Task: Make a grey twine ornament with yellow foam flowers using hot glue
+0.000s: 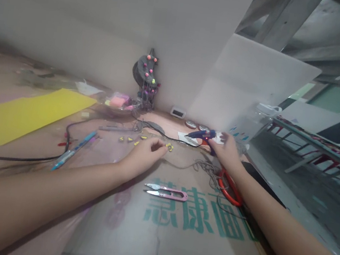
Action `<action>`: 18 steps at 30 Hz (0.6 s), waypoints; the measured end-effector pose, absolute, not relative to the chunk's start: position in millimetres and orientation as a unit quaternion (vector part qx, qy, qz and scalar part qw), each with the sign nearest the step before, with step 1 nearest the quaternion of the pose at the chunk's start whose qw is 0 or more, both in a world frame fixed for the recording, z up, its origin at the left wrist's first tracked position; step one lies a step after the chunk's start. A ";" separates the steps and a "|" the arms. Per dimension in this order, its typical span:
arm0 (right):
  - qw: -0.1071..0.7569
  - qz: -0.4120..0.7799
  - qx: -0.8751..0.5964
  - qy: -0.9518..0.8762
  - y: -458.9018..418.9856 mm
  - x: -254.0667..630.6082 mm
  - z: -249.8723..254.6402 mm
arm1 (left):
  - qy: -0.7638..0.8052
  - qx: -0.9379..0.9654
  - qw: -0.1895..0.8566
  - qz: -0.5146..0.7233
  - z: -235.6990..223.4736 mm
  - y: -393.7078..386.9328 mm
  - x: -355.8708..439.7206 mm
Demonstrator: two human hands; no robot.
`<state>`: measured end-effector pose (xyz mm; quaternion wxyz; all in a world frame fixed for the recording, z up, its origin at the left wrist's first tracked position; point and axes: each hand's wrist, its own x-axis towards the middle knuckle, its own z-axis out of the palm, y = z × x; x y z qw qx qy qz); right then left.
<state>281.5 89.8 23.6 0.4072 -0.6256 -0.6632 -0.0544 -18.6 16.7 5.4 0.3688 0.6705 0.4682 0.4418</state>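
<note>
My right hand (226, 149) is closed around the handle of a blue glue gun (201, 135), whose nozzle points left over a white pad (187, 139). My left hand (147, 154) rests on the cardboard with its fingers curled, and the fingertips pinch a small yellow piece (169, 146). Several more small yellow pieces (132, 139) lie in a row just left of that hand. Pink thread snips (166, 192) lie on the cardboard between my forearms.
A yellow sheet (25, 114) lies at the left, with a blue pen (73, 150) and a black cable (24, 160) beside it. Red-handled scissors (229, 190) and tangled grey cord (207, 167) sit under my right wrist. A grey decorated ornament (146, 77) stands against the wall.
</note>
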 end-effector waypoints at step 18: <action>0.201 0.020 -0.453 -0.868 1.9 175.7 16.7 | 0.448 0.684 0.362 0.448 2.8 17.8 -18.6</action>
